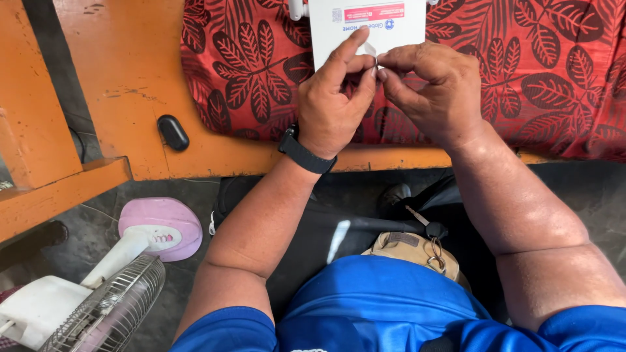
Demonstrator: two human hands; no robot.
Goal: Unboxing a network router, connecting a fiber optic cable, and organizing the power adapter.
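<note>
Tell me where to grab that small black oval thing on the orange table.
Pinch the black oval object across its narrow width, coming from above. It lies flat and alone on the orange table, long axis roughly up the picture, left of the patterned red cloth, apparently clear all round.

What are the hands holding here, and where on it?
Left hand and right hand pinch a small white tab at the near edge of the flat white plastic box; finer detail cannot be told.

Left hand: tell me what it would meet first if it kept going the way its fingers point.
The left hand points up and slightly right. Its fingertips already lie on the white box, likely the first thing met; beyond lies the red leaf-patterned cloth.
</note>
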